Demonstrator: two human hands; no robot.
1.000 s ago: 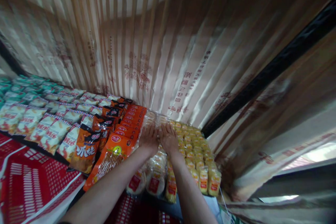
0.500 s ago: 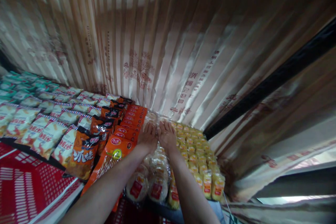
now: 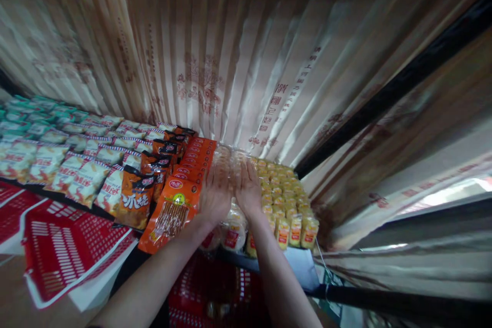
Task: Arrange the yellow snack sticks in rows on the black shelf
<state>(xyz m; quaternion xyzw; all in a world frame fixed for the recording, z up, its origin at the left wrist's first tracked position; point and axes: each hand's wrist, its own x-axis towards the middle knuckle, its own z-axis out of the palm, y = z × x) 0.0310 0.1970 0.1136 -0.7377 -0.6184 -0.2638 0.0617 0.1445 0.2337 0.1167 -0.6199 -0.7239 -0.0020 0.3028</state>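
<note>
My left hand (image 3: 216,196) lies palm down, fingers stretched forward, on a row of clear-wrapped round pale cakes (image 3: 233,234) with red labels. Beside it, a small gap away, my right hand (image 3: 248,190) rests flat on the same packets, its fingers straight and pointing to the back. Both palms hide much of the rows beneath. Orange packets of thin brown sticks (image 3: 172,212) border my left hand. To the right of my right hand stand rows of small yellow wrapped packets (image 3: 282,230) with red and orange labels.
Further left are black-and-orange snack bags (image 3: 136,197), white snack bags (image 3: 86,182) and green-topped bags (image 3: 23,115). A red basket (image 3: 73,246) sits below the display's front edge. Behind hangs a pleated printed curtain (image 3: 200,36), crossed by a dark slanting bar (image 3: 388,89) on the right.
My fingers, bent over the packets before, now lie straighter and flatter. The view has shifted, so more of the red baskets below shows and the display sits higher in the picture.
</note>
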